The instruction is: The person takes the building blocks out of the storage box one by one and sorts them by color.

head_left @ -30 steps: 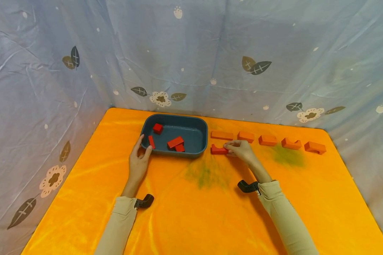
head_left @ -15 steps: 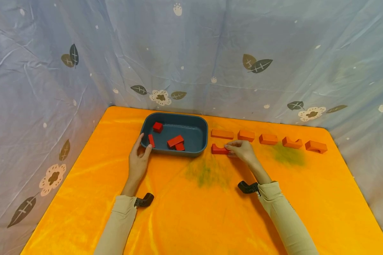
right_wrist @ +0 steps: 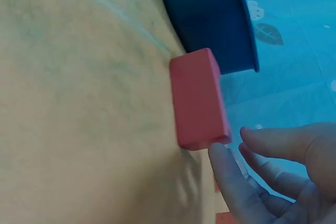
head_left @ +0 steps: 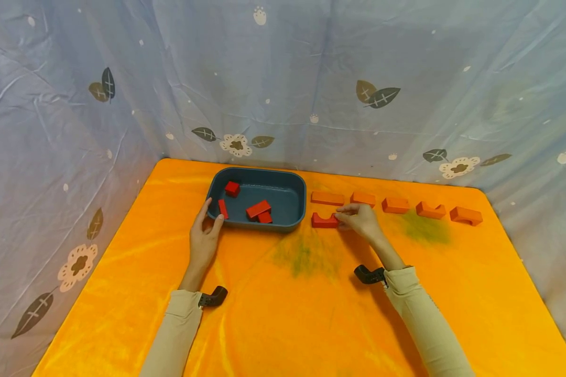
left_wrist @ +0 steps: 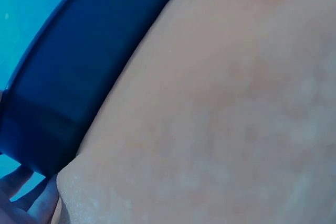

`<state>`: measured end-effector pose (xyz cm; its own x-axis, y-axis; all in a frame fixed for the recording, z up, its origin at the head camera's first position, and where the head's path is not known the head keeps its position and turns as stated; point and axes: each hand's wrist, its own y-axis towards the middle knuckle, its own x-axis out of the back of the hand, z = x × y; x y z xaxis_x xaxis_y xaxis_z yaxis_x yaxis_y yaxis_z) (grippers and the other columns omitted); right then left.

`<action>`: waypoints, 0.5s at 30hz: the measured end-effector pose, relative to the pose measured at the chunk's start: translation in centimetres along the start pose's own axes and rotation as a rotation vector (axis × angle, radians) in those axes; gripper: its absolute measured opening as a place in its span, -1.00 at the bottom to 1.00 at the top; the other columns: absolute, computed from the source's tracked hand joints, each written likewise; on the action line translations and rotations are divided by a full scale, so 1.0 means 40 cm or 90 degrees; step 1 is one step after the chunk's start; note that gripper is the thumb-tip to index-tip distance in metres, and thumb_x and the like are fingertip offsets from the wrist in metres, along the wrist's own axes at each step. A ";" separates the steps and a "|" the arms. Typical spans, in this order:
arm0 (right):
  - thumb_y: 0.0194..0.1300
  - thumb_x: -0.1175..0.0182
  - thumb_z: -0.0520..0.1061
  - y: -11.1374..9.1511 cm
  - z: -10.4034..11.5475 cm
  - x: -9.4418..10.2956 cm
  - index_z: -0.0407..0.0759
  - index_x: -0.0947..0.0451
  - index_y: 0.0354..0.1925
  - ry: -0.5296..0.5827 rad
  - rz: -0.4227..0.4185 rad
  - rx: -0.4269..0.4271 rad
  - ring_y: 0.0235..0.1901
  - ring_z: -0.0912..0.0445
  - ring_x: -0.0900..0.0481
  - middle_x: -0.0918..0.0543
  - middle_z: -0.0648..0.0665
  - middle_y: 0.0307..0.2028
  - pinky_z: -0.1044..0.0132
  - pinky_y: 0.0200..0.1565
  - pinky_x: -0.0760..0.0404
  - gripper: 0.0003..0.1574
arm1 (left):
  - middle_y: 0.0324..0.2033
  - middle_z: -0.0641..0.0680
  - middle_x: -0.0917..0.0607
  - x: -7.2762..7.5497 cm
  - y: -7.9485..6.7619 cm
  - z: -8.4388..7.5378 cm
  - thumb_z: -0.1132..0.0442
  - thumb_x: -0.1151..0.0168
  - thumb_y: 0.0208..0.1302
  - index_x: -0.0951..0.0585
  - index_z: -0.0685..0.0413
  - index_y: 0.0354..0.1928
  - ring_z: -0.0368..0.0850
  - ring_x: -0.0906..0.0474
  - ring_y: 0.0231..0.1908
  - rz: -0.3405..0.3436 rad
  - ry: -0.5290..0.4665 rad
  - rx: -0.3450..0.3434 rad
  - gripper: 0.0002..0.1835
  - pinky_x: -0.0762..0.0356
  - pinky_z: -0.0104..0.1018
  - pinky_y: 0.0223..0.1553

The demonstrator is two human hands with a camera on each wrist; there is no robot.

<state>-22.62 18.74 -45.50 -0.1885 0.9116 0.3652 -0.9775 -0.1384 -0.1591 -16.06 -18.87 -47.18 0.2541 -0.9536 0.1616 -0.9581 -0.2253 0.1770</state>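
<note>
My left hand (head_left: 204, 241) rests at the near left corner of a dark blue tray (head_left: 287, 227), its thumb at the front rim and its fingers along the left side. The left wrist view shows the tray's outer wall (left_wrist: 94, 61) with several fingers beside it. Just right of the tray lies a red block with a rounded notch (head_left: 324, 222), notch side away from me. My right hand (head_left: 360, 220) is at that block's right end. In the right wrist view, its fingers are apart, one fingertip (right_wrist: 218, 150) right at the red block's end (right_wrist: 197, 100).
Inside the tray lie a red cube (head_left: 232, 189), a thin red block (head_left: 223, 209) and two more red blocks (head_left: 258, 209), one leaning on the other. Behind my right hand runs a row of several orange blocks (head_left: 395, 205). A patterned curtain (head_left: 283, 104) hangs behind the yellow-covered table (head_left: 283, 314).
My right hand has loosened its fingers from the red notched block and shifted slightly right, leaving more of the block visible. The left hand and the tray have stayed in place.
</note>
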 end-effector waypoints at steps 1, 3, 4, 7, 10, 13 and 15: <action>0.39 -0.17 -0.27 -0.001 0.003 0.003 -0.56 -0.50 0.09 -0.007 0.002 0.004 -0.27 -0.13 -0.73 -0.61 -0.50 -0.06 0.10 -0.18 -0.69 -0.60 | 0.48 0.11 -0.18 0.000 0.000 0.000 0.27 -0.13 0.44 -0.23 0.13 0.48 -0.06 -0.07 0.44 0.000 -0.001 0.000 -0.38 -0.35 -0.02 0.26; 0.40 -0.17 -0.26 -0.004 0.009 0.008 -0.55 -0.49 0.10 -0.015 0.006 0.008 -0.25 -0.16 -0.72 -0.61 -0.50 -0.05 0.07 -0.17 -0.68 -0.59 | 0.48 0.11 -0.18 0.001 0.000 0.000 0.27 -0.13 0.44 -0.23 0.13 0.48 -0.06 -0.07 0.45 0.002 -0.006 -0.002 -0.38 -0.34 -0.01 0.26; 0.40 -0.17 -0.25 -0.006 0.012 0.010 -0.53 -0.50 0.10 -0.019 0.007 0.009 -0.24 -0.18 -0.72 -0.61 -0.50 -0.05 0.06 -0.17 -0.68 -0.59 | 0.48 0.11 -0.18 0.001 0.000 0.000 0.27 -0.13 0.44 -0.23 0.13 0.48 -0.07 -0.06 0.45 0.003 -0.009 -0.002 -0.38 -0.34 -0.01 0.26; 0.40 -0.17 -0.23 -0.011 0.021 0.013 -0.51 -0.50 0.11 -0.030 0.009 0.014 -0.20 -0.21 -0.70 -0.62 -0.49 -0.05 0.05 -0.15 -0.68 -0.58 | 0.48 0.10 -0.17 0.002 -0.001 -0.002 0.26 -0.13 0.44 -0.22 0.13 0.48 -0.09 -0.06 0.44 0.006 -0.009 0.000 -0.38 -0.34 -0.01 0.26; 0.41 -0.17 -0.19 -0.014 0.036 0.013 -0.45 -0.53 0.12 -0.071 0.005 0.025 -0.19 -0.19 -0.70 -0.64 -0.44 -0.07 0.03 -0.14 -0.67 -0.58 | 0.48 0.08 -0.17 0.003 0.003 0.008 0.26 -0.14 0.44 -0.22 0.11 0.49 -0.10 -0.07 0.44 0.005 -0.009 0.004 -0.37 -0.36 -0.04 0.25; 0.40 -0.18 -0.16 -0.016 0.059 0.005 -0.39 -0.55 0.13 -0.106 0.012 0.053 -0.21 -0.16 -0.69 -0.67 -0.41 -0.09 -0.01 -0.12 -0.67 -0.58 | 0.48 0.02 -0.18 0.003 0.013 0.044 0.21 -0.15 0.43 -0.23 0.01 0.49 -0.12 -0.08 0.44 -0.002 -0.008 -0.001 -0.37 -0.41 -0.22 0.21; 0.40 -0.19 -0.16 -0.016 0.079 -0.005 -0.36 -0.56 0.12 -0.117 0.017 0.077 -0.23 -0.16 -0.69 -0.67 -0.39 -0.10 -0.05 -0.13 -0.66 -0.60 | 0.47 -0.04 -0.19 0.002 0.020 0.068 0.17 -0.17 0.43 -0.25 -0.08 0.49 -0.16 -0.08 0.43 -0.008 -0.006 -0.005 -0.37 -0.42 -0.36 0.16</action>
<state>-22.26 17.44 -42.57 -0.2182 0.8230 0.5245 -0.9739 -0.2177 -0.0635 -17.18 -19.67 -49.67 0.2646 -0.9525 0.1505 -0.9539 -0.2355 0.1861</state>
